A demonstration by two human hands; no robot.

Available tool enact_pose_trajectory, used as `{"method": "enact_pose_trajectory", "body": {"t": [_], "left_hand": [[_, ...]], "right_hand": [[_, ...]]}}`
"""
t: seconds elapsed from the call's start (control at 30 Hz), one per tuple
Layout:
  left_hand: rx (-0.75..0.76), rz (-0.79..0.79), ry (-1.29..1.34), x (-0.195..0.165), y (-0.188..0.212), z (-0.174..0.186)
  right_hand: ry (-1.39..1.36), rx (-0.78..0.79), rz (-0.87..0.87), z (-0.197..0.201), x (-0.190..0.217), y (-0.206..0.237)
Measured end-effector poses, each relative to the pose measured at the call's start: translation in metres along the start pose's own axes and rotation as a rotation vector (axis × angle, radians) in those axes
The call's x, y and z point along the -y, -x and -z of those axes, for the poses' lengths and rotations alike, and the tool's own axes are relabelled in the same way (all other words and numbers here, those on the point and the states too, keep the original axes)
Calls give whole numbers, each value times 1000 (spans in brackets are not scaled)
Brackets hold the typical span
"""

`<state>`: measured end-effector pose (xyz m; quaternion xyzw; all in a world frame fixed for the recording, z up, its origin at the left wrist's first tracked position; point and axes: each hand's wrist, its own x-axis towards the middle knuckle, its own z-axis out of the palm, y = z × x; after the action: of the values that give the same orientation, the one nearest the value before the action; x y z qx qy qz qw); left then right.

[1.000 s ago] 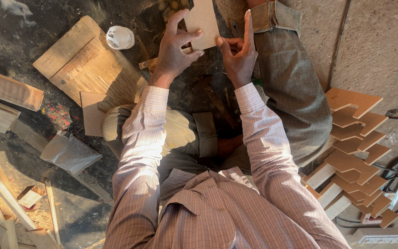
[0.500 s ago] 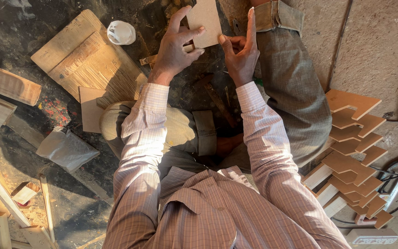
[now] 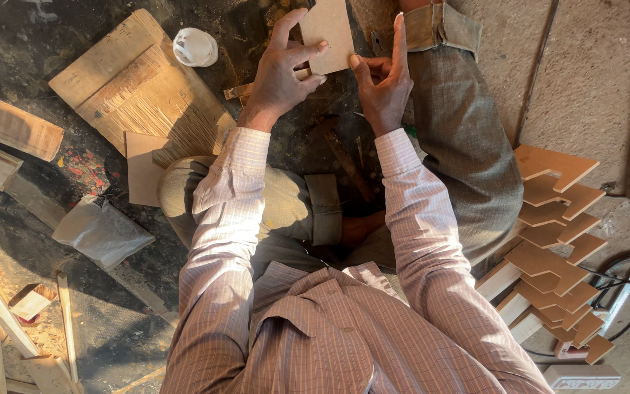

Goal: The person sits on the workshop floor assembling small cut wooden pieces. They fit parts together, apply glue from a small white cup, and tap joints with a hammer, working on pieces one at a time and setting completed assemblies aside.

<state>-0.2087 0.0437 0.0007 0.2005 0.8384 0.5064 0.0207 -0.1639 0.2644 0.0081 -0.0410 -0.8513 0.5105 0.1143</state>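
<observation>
A: What's in hand?

B: My left hand [image 3: 280, 73] pinches a small flat board piece [image 3: 327, 33] by its lower left edge, thumb on its face. My right hand [image 3: 382, 84] touches its lower right edge, index straight up, other fingers curled.

A: Where is it?

B: Held up over the dark floor, past my knees.

A: Step?

B: Checking or aligning the piece, I'd say. Any next move needs both grips steady. Cut pieces [image 3: 555, 241] are stacked at my right.
</observation>
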Motion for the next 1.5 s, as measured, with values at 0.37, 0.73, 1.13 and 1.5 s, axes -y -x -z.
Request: {"method": "enact_pose_trajectory", "body": {"t": [0.37, 0.73, 1.13, 1.5], "left_hand": [[13, 26, 29, -3, -3, -2], [5, -8, 37, 1, 1, 3], [22, 33, -47, 1, 7, 4], [-275, 87, -158, -64, 63, 83]], "right_hand": [[21, -6, 25, 3, 11, -4], [13, -8, 14, 1, -3, -1], [13, 10, 15, 2, -16, 2], [-108, 59, -10, 1, -11, 0]]}}
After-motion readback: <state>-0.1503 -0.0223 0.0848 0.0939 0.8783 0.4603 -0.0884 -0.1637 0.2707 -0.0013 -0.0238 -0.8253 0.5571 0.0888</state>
